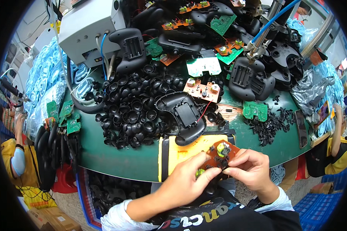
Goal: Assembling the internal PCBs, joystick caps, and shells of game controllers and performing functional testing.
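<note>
Over the table's near edge I hold a small orange-brown circuit board (pixel 232 148) with yellow-green joystick parts on it. My left hand (pixel 189 175) grips its left side, thumb laid along the lower edge. The fingers of my right hand (pixel 252 167) pinch at the lower right, by a small black part that is partly hidden. Just beyond the hands lies an open black game controller shell (pixel 185 115) on a yellow pad (pixel 173 152) with black edges. A pinkish circuit board (pixel 202 91) with a red wire sits at that shell's far right.
Left of the shell spreads a heap of black thumbstick caps (pixel 135 104). Small black pieces (pixel 272 125) and a phone (pixel 301 129) lie right. A metal press-like tool (pixel 260 36) stands among controllers; a grey box (pixel 89 30) stands far left. Below is a blue-edged crate (pixel 85 200).
</note>
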`<state>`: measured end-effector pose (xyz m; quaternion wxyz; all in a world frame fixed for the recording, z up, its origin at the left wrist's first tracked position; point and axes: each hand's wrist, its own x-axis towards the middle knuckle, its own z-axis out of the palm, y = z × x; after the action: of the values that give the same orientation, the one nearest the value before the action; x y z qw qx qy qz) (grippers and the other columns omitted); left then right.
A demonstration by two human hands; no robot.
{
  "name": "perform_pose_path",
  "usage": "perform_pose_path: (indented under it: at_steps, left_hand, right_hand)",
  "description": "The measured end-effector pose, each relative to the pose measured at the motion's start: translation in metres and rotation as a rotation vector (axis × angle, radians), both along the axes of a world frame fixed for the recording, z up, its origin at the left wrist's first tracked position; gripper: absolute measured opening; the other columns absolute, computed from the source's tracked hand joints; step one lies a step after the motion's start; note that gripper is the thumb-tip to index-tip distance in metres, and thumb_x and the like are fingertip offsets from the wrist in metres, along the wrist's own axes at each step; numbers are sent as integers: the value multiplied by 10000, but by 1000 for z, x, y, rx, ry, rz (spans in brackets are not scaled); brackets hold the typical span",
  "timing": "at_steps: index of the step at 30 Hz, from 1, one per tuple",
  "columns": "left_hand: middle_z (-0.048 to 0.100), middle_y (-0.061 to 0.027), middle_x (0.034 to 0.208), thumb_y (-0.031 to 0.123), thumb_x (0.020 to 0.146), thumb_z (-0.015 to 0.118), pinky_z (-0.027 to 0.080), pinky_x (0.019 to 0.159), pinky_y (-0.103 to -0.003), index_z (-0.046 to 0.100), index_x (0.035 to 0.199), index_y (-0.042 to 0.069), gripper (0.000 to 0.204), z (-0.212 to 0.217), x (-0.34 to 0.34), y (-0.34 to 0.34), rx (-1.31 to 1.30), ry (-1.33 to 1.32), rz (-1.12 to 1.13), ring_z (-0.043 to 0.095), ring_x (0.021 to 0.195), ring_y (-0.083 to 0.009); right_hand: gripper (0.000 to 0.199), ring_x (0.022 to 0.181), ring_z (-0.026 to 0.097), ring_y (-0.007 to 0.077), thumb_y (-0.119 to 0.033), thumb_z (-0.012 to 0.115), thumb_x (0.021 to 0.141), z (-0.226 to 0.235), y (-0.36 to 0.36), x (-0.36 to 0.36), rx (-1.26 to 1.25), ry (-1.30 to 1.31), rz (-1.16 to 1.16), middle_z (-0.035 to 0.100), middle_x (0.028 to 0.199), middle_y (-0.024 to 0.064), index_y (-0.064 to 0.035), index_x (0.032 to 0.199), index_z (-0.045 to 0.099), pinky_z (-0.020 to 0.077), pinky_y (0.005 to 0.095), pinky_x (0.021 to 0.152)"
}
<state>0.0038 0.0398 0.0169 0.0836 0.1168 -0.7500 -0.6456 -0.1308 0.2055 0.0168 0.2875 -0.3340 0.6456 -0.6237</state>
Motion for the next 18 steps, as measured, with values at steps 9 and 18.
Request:
perform_pose_path:
  at_steps: [9, 18]
  left_hand:
    - [676, -113, 843, 225, 962, 634, 505, 671, -313, 622, 1049, -31, 270, -3, -17, -39, 242, -165, -309, 644, 753, -158]
    - [677, -79, 914, 263, 965, 650, 520, 735, -287, 638, 1122, -22, 326, 30, -19, -42, 165, -346, -409, 638, 802, -125]
  right_hand:
    - [852, 1253, 501, 393, -246, 878, 677, 29, -26, -33, 103, 846, 448, 490, 1370, 219, -7, 1388, 474, 449, 464, 1016]
    - [569, 1153, 586, 250, -32, 771, 811, 10, -18, -32, -11, 149, 394, 522, 1312, 191, 27, 1329, 544, 603, 294, 787]
